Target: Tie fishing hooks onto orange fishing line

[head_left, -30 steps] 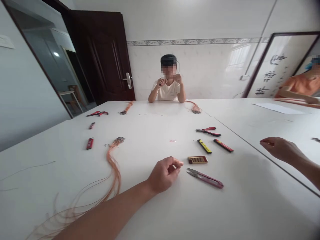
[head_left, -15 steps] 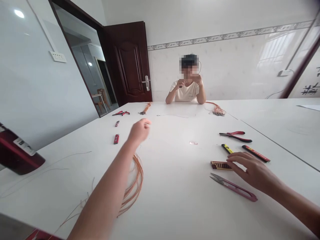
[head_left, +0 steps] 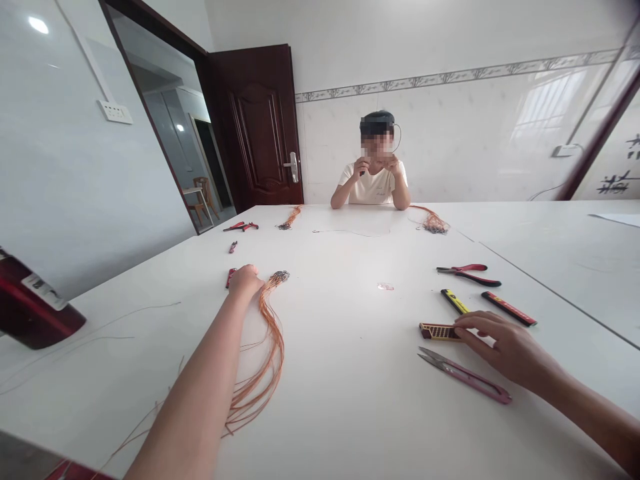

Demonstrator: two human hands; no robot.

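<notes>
My left hand (head_left: 245, 280) rests on the white table (head_left: 350, 413), fingers curled over the end of a small red case (head_left: 230, 277), and I cannot tell if it grips it. Just right of that hand lies a bundle of orange wires (head_left: 265, 353) with a dark tangled end (head_left: 280, 277). My right hand (head_left: 505, 350) lies with fingers spread, its fingertips at a slotted brown-and-yellow box (head_left: 439, 331). Pink-handled thread snips (head_left: 465, 377) lie just below that hand. It holds nothing visible.
Red-handled pliers (head_left: 469, 275) and two utility knives (head_left: 454, 301) (head_left: 509, 308) lie on the right. A person (head_left: 375, 173) sits across the table, hands raised. More wire bundles (head_left: 430, 223) (head_left: 289, 217) and a dark red object (head_left: 35, 307) are nearby.
My left hand has come down from above the table to the small red case, uncovering more of the orange bundle. My right hand has barely moved.
</notes>
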